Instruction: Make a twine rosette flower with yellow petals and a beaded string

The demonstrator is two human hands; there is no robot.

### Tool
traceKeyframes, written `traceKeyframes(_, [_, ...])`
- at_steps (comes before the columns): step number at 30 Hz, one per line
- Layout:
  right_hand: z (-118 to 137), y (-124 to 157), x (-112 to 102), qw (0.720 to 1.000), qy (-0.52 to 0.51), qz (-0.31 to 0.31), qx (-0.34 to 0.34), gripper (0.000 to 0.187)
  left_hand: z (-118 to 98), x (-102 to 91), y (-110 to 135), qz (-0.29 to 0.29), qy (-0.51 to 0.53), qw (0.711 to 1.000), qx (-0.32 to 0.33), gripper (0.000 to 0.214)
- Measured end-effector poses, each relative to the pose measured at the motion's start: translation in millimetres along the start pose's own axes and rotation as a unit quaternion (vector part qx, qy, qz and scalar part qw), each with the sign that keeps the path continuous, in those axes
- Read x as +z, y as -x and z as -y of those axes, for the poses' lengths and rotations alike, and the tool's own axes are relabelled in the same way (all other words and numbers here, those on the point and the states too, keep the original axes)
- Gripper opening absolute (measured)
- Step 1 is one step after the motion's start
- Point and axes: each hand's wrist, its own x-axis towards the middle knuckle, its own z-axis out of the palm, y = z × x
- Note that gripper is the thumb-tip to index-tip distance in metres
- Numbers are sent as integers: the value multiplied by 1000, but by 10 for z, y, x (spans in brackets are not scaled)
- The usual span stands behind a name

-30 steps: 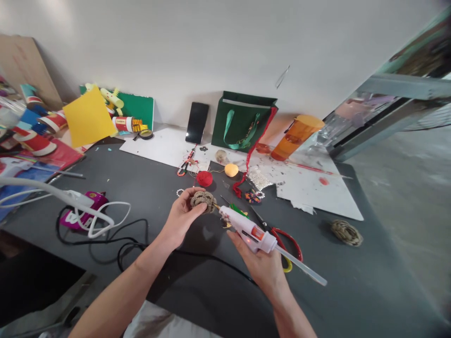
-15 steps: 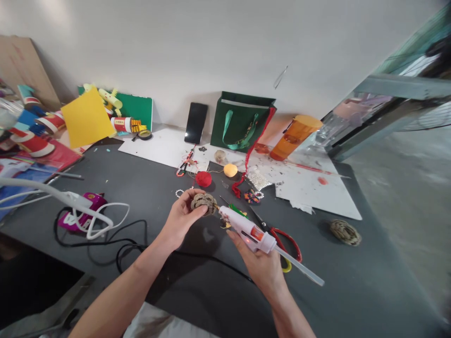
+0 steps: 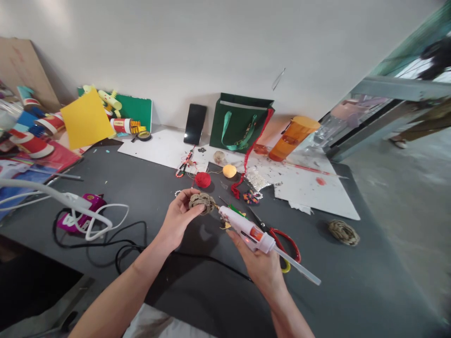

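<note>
At 5 o'clock from the flower, the right hand wraps the glue gun; at 8 o'clock, the left hand pinches that flower between thumb and fingers. Neither grip has changed visibly — the nozzle stays at the flower's 3 o'clock edge, so work at that spot seems to continue, though contact is too small to confirm. Farther out, another flower rests on the surface near 3 o'clock. What is new — a foot on the floor beyond, toward 2 o'clock.
</note>
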Motion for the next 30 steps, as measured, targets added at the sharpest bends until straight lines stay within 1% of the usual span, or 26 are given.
traceKeyframes(3, [-27, 5, -3, 1000, 2, -9, -8, 35, 2, -8, -4, -5, 8, 1000, 6, 30])
traceKeyframes(6, [-46, 28, -3, 1000, -8, -23, 2, 36, -4, -3, 0, 2, 19, 1000, -20, 32])
traceKeyframes(10, [-40, 38, -25, 999, -41, 5, 28, 33, 11, 10, 9, 50, 52, 993, -91, 36])
traceKeyframes(12, [-37, 19, -47, 997, -68, 25, 25, 30, 26, 13, 12, 64, 73, 989, -114, 37])
traceKeyframes(14, [-38, -7, -68, 994, -104, 41, 6, 26, 39, 15, 17, 72, 81, 986, -130, 39])
traceKeyframes(16, [-34, -27, -78, 990, -135, 31, -16, 22, 47, 20, 28, 82, 74, 983, -147, 41])
traceKeyframes(18, [-16, -34, -71, 990, -141, -5, -21, 20, 52, 27, 42, 90, 61, 981, -161, 43])
traceKeyframes(20, [18, -31, -55, 991, -128, -32, -9, 22, 55, 36, 55, 97, 51, 980, -166, 45])
traceKeyframes(22, [58, -24, -35, 993, -114, -32, -2, 23, 58, 45, 66, 103, 47, 980, -165, 45])
traceKeyframes(26, [96, -14, -13, 995, -98, -12, -29, 23, 55, 64, 76, 110, 42, 979, -164, 48])
traceKeyframes(30, [78, -1, -11, 994, -91, -25, -49, 24, 45, 79, 79, 108, 30, 983, -147, 48])
